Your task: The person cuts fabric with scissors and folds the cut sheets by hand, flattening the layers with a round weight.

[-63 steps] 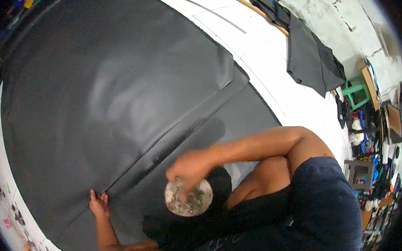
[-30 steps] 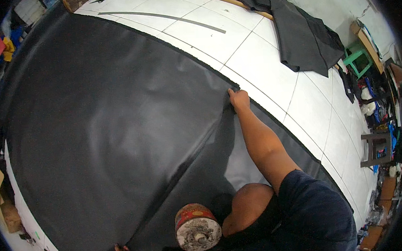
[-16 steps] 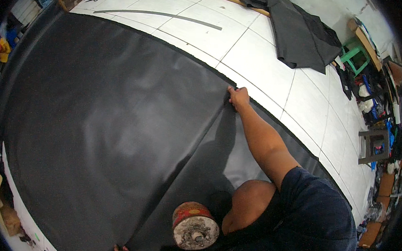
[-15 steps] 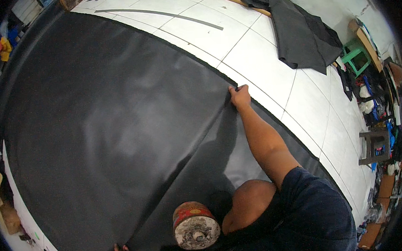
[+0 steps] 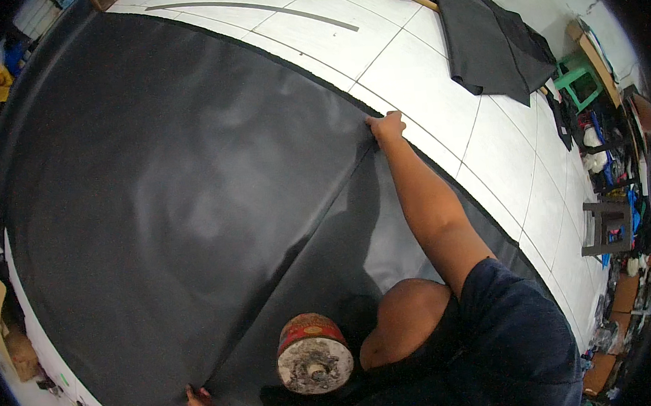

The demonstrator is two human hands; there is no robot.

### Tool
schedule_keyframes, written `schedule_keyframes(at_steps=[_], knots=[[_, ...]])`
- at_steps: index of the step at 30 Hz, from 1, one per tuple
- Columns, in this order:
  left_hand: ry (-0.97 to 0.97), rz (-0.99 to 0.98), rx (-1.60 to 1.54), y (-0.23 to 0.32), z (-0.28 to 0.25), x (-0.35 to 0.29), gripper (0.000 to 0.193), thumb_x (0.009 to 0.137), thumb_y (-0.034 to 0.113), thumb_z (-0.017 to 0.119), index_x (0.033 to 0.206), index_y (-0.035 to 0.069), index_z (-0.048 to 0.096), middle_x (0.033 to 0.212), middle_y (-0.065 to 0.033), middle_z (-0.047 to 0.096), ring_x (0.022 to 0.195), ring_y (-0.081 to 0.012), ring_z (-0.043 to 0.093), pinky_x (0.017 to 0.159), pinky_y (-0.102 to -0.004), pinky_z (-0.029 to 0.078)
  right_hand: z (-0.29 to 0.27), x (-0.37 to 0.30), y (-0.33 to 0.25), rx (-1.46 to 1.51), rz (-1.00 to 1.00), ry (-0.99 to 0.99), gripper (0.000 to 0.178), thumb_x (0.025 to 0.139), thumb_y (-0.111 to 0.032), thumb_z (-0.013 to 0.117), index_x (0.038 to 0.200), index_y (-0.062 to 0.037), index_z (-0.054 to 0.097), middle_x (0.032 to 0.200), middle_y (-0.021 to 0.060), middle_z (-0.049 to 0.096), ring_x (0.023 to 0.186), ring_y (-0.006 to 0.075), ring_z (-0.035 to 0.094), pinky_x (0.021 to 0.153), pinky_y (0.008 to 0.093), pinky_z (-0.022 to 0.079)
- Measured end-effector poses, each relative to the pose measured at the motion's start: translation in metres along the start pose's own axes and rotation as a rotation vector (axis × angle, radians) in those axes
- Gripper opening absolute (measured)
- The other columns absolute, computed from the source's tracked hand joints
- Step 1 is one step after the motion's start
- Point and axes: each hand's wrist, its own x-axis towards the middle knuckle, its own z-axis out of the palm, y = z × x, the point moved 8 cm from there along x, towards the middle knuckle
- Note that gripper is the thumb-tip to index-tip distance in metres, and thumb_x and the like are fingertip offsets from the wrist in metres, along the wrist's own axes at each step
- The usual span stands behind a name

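White floor tiles (image 5: pixel 436 52) are covered for the most part by a large black sheet (image 5: pixel 174 198). One end of the sheet's folded edge is pinched by the right hand (image 5: pixel 386 127), closed on it at the far side, with the arm stretched out. The near end is pressed down by the left hand (image 5: pixel 201 402), fingers flat. A round can (image 5: pixel 314 353) stands just beside. The fold seems to be in alignment; for the next move, the edge must be kept tight.
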Motion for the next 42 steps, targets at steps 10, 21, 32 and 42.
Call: schedule_keyframes(at_steps=[10,21,32,42], knots=[[-0.063,0.168,0.223,0.005,-0.020,0.016,0.034,0.093,0.034,0.063,0.105,0.002,0.056,0.081,-0.0029,0.055,0.066,-0.0142,0.053,0.057,-0.0275,0.045,0.006,-0.002,-0.011,0.226,-0.083,-0.058,0.051,0.071,-0.016,0.082,0.112,0.0003,0.056,0.098,0.0199,0.068,0.094,0.0319,0.066,0.078,0.0381,0.053],[0.073,-0.032,0.058,0.000,-0.005,-0.008,0.030,0.095,0.033,0.061,0.095,0.003,0.056,0.075,-0.0030,0.051,0.065,-0.0146,0.051,0.058,-0.0281,0.044,-0.008,-0.021,-0.082,-0.151,-0.537,-0.138,0.049,0.070,-0.025,0.079,0.112,-0.0059,0.061,0.109,0.0193,0.067,0.104,0.0347,0.064,0.087,0.0421,0.051],[-0.028,-0.031,0.005,0.000,0.004,-0.004,0.030,0.095,0.030,0.061,0.100,0.002,0.055,0.077,-0.0014,0.050,0.067,-0.0143,0.047,0.060,-0.0284,0.041,-0.037,-0.032,-0.014,-0.142,-0.512,0.090,0.045,0.085,-0.030,0.071,0.120,-0.0037,0.059,0.127,0.0198,0.058,0.117,0.0329,0.056,0.096,0.0405,0.047],[-0.001,-0.017,0.042,-0.005,-0.011,0.007,0.033,0.092,0.035,0.064,0.094,0.003,0.056,0.071,-0.0050,0.054,0.057,-0.0144,0.050,0.050,-0.0264,0.042,0.022,-0.068,-0.030,-0.534,-0.904,-0.101,0.055,0.100,-0.041,0.045,0.145,-0.0092,0.041,0.152,0.0138,0.035,0.141,0.0360,0.032,0.111,0.0507,0.032]])
